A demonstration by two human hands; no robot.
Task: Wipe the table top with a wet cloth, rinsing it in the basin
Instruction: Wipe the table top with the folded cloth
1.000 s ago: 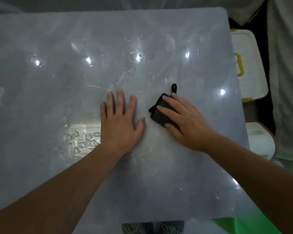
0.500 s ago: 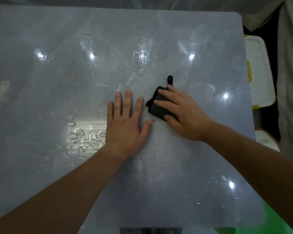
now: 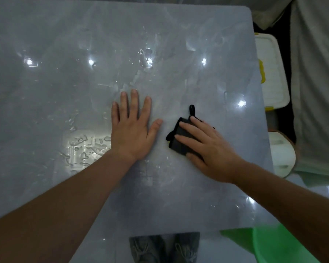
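Two hands rest on the table top: left hand flat and relaxed, right hand at its 3 o'clock, straight fingers pressing the black cloth. Puddles at 9, white box at 2, green basin at 5.

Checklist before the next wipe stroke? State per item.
1. Cloth lies on the table under the right hand: ok.
2. Left hand flat on the table, apart from the cloth: ok.
3. Stroke path free of objects: ok.
4. Droplets left of the left hand unwiped: not ok.
5. Basin at the near right corner: ok; its water level: cannot tell.
6. Cloth wet enough: cannot tell.
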